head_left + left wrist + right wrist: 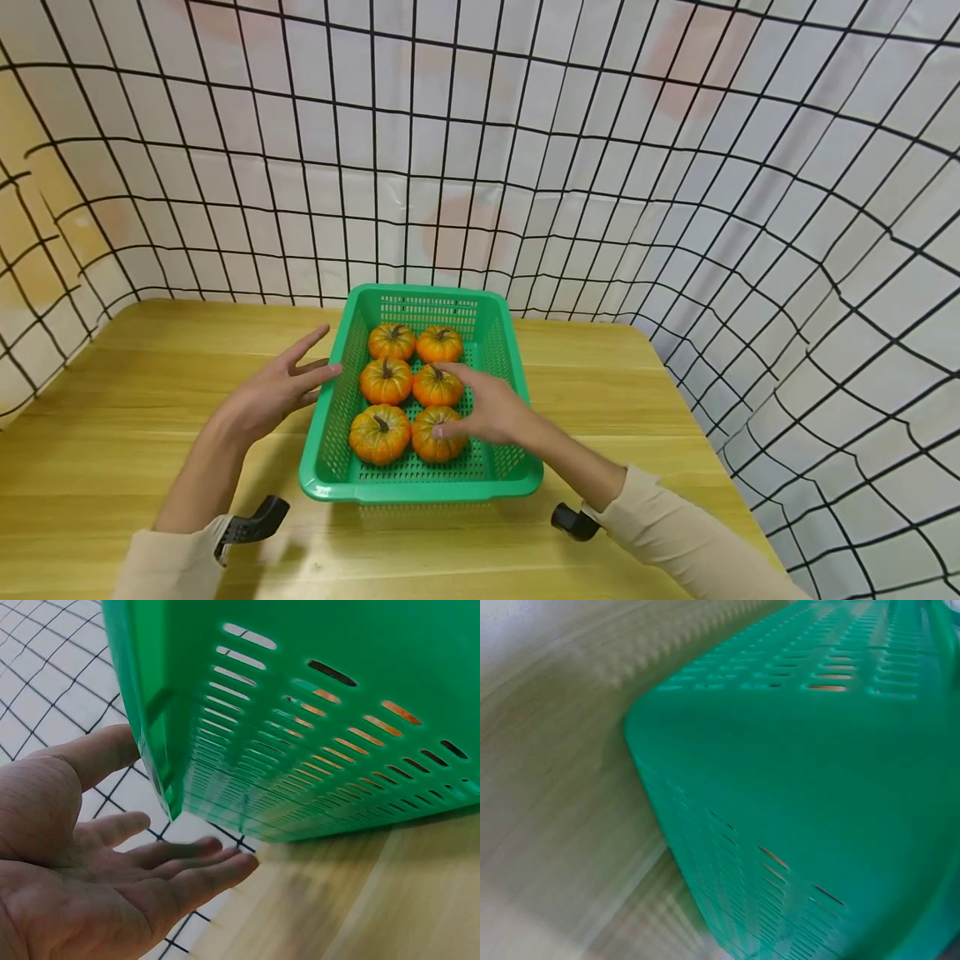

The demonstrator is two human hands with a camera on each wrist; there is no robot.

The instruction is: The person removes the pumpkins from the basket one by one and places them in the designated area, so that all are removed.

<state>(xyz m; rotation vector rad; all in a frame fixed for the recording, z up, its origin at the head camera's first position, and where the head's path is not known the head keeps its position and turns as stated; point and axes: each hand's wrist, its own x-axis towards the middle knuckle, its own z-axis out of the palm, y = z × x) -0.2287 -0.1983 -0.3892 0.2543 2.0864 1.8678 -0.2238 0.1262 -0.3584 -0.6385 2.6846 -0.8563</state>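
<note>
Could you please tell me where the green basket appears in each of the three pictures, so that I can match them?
Head: the green basket is slightly left of centre, mostly in the lower half.
Left wrist: the green basket fills the upper right, its slotted wall facing the camera.
Right wrist: the green basket covers the centre and right, seen from outside.
Shared landmark: the wooden tabletop, at lower right in left wrist, at left in right wrist.

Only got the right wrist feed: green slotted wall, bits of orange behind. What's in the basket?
Observer: Head view: six orange pumpkins, two columns of three, in the green basket.
Operator: Right hand isn't in my shot. Where?
Observer: Head view: right hand is over the right column, fingers spread across the middle and nearest pumpkins.
Operator: Left hand?
Observer: Left wrist view: left hand is outside the basket, thumb at its rim, other fingers extended.
</note>
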